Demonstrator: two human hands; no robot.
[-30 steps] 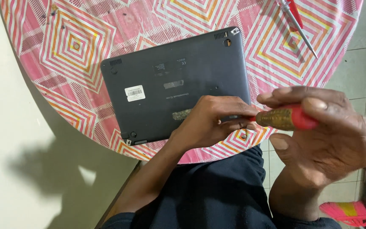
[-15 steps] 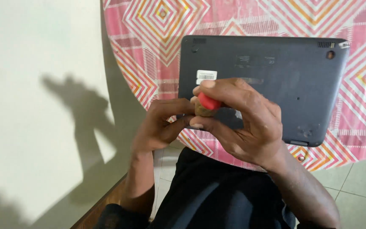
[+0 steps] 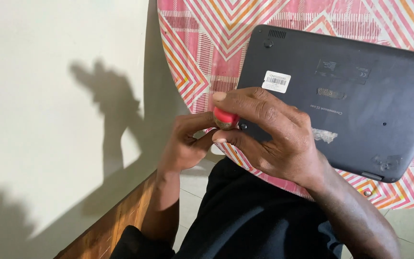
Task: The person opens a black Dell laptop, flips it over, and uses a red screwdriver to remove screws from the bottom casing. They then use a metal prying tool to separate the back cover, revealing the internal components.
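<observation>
A dark grey laptop (image 3: 350,96) lies upside down on a round table with a pink, zigzag-patterned cloth (image 3: 202,52). My right hand (image 3: 274,134) grips a screwdriver with a red handle (image 3: 224,117), held upright at the laptop's near left corner. My left hand (image 3: 188,141) rests against the screwdriver's lower part, fingers pinched around the shaft near the corner. The tip is hidden by my fingers. A white barcode sticker (image 3: 276,81) sits on the laptop's base just beyond my right hand.
A pale wall (image 3: 53,120) with hand shadows fills the left side. A wooden edge (image 3: 116,225) runs along the bottom left. Tiled floor (image 3: 408,225) shows under the table, and my dark clothing (image 3: 245,216) lies below the hands.
The view has swung right to left, so the laptop now sits at the right. Both hands with the screwdriver moved from the laptop's near right corner to its near left corner.
</observation>
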